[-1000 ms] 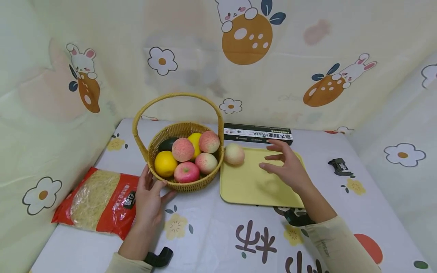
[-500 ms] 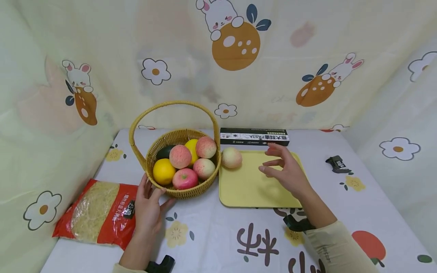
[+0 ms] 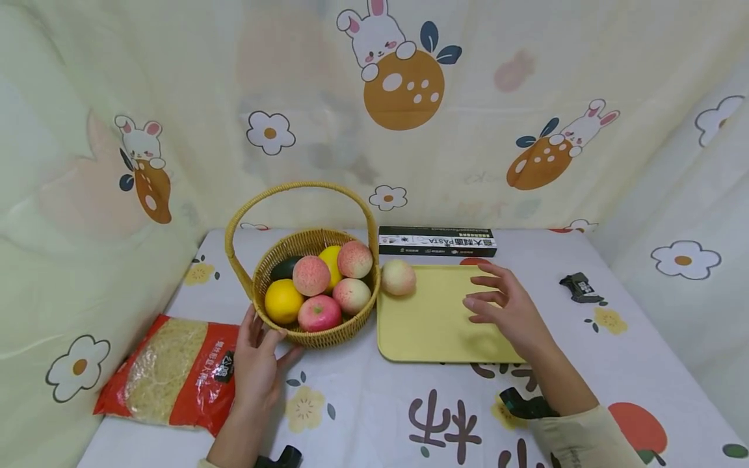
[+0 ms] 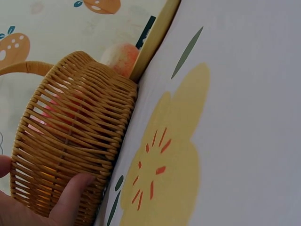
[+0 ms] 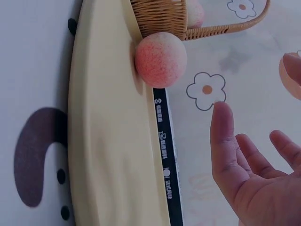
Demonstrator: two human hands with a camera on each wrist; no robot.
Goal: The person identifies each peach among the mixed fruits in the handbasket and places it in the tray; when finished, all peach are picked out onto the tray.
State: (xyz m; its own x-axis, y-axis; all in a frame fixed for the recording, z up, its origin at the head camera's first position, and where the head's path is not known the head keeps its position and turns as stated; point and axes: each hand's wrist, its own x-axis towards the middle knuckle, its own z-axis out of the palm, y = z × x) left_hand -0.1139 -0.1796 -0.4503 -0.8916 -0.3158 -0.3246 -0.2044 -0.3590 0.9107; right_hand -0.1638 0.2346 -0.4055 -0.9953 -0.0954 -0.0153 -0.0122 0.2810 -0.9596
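Note:
A wicker basket (image 3: 330, 337) with a tall arched handle holds several pieces of fruit, among them a pink apple (image 3: 319, 313), speckled peaches (image 3: 311, 275) and yellow fruit (image 3: 283, 301). My left hand (image 3: 255, 370) rests at its near left side, fingers spread along the outer wall; the left wrist view has the thumb (image 4: 73, 197) against the weave. One pale peach (image 3: 398, 277) lies on the yellow tray (image 3: 433, 325), right beside the basket. Over the right part of the tray hovers my right hand (image 3: 512, 312), fingers spread and loosely bent, holding nothing.
Left of the basket lies a red bag of pasta (image 3: 170, 374). A black and white pasta box (image 3: 437, 242) stretches behind the tray. Far right on the tablecloth sits a small black packet (image 3: 580, 287). Patterned cloth walls enclose the table at the back and sides.
My right hand has drifted a little to the right, away from the pale peach. My left hand stays at the basket; the head view has tilted slightly.

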